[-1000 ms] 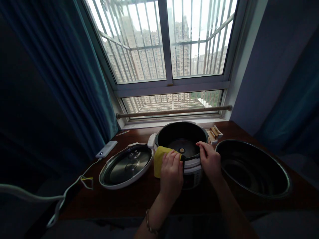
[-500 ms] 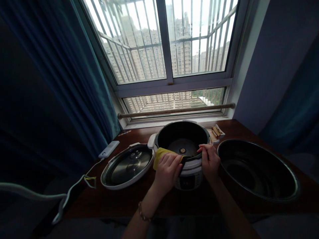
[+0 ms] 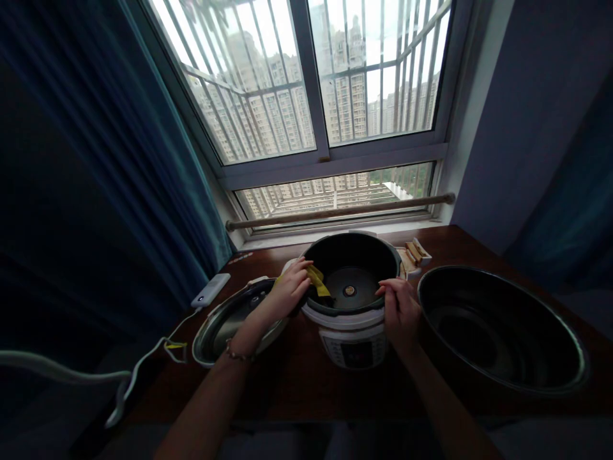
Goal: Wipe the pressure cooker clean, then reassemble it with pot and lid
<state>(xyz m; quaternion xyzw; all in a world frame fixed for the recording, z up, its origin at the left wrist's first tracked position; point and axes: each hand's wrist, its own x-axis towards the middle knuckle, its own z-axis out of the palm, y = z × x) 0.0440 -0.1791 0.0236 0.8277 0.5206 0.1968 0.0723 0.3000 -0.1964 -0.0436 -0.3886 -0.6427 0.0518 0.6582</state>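
Observation:
A white electric pressure cooker [image 3: 354,348] stands on the table with its top uncovered; its dark inside shows a small round brass-coloured piece at the bottom. My left hand [image 3: 293,282] is at the cooker's left rim, fingers closed on a yellow and black cloth [image 3: 317,281] that folds over the rim and hangs a little inside. On the right side of the rim rests my right hand [image 3: 401,310], its fingers curled over the edge and gripping it. Left of the cooker lies its round lid [image 3: 215,329], partly covered by my left forearm.
A large dark bowl [image 3: 498,326] sits to the right of the cooker. Behind it is a small rack with wooden pieces [image 3: 416,254]. A white power bank [image 3: 211,289] with a cable [image 3: 143,358] lies at the left. The window [image 3: 325,153] rises behind the table.
My left hand has moved with the cloth from the cooker's front rim leftward and back to its left rim. My right hand has stayed at the right rim.

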